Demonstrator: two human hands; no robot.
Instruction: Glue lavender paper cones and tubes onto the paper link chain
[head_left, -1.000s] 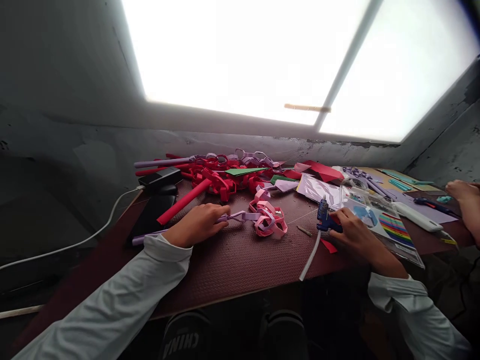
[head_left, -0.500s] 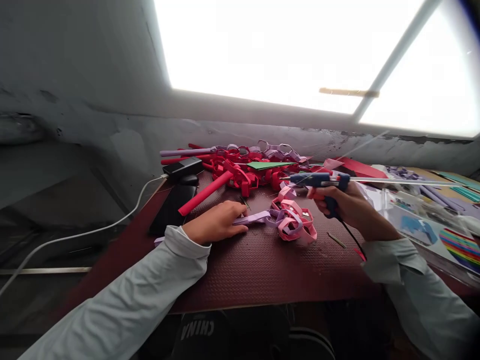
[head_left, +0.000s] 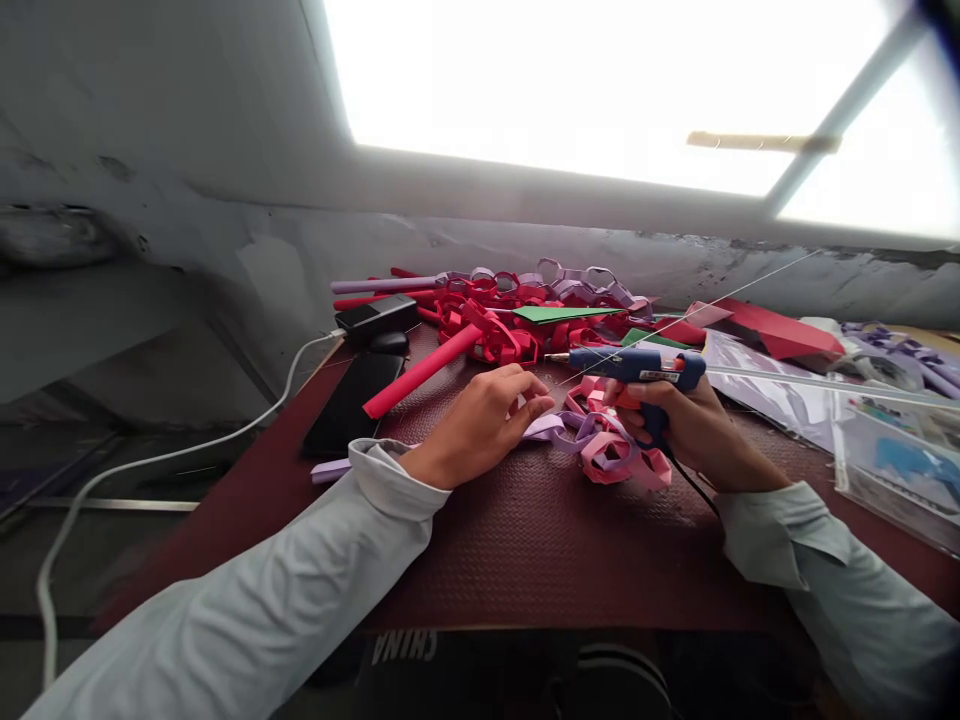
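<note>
My right hand (head_left: 694, 430) grips a blue hot-glue gun (head_left: 637, 367), its nozzle pointing left and a clear glue stick (head_left: 817, 382) trailing out the back to the right. My left hand (head_left: 480, 425) is closed, its fingertips pinching the lilac end of a paper strip (head_left: 544, 428). That strip joins a small pink and lilac paper chain (head_left: 619, 450) lying on the maroon table (head_left: 525, 545) between both hands. The glue gun's nozzle sits just above and to the right of my left fingertips.
A pile of red and lilac paper chains (head_left: 525, 310) lies at the back with a green paper piece (head_left: 562, 314) and a red paper roll (head_left: 420, 372). A phone (head_left: 352, 400), a mouse (head_left: 388, 342) and a white cable (head_left: 172, 460) sit left. Clear plastic sheets (head_left: 892, 450) lie right.
My right hand lifted the glue gun off the table at the right and carried it left over the pink chain. My left hand rose and pinched the lilac strip end.
</note>
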